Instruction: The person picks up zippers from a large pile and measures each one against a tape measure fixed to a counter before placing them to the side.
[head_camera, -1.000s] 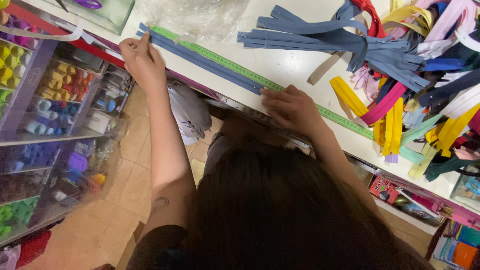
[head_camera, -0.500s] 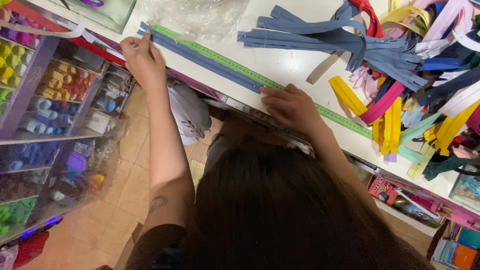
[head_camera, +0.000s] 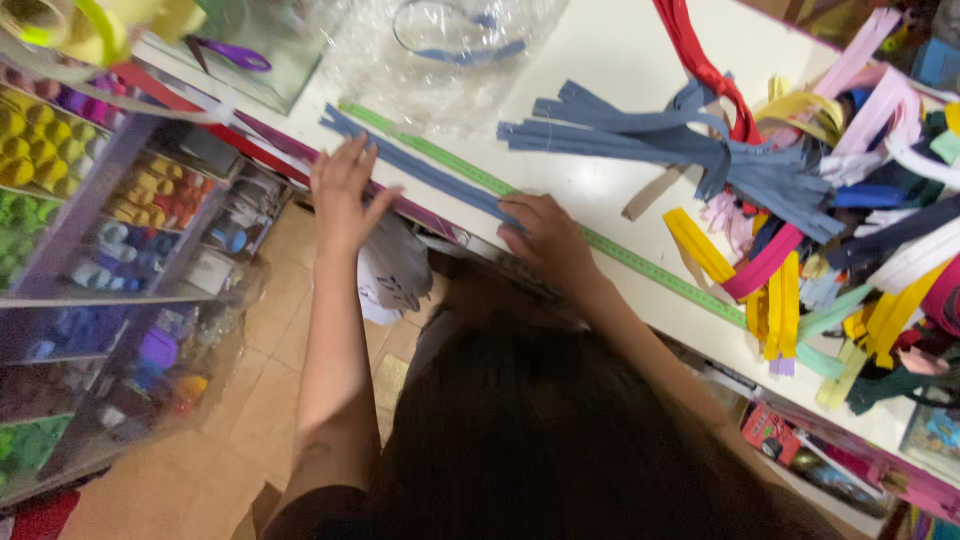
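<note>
Left hand (head_camera: 343, 190) now further along blue zipper (head_camera: 420, 170), both hands flat, unclenched.

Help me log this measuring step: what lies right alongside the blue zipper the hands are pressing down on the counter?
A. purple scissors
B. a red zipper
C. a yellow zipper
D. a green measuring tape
D: the blue zipper under the left hand and right hand runs beside the green measuring tape.

Both forearms are bare, with no sleeves, watch, bracelet or rings visible. Left hand (head_camera: 343, 192) and right hand (head_camera: 545, 238) carry no gloves. Long dark hair fills the lower frame, hiding any clothing underneath.
</note>
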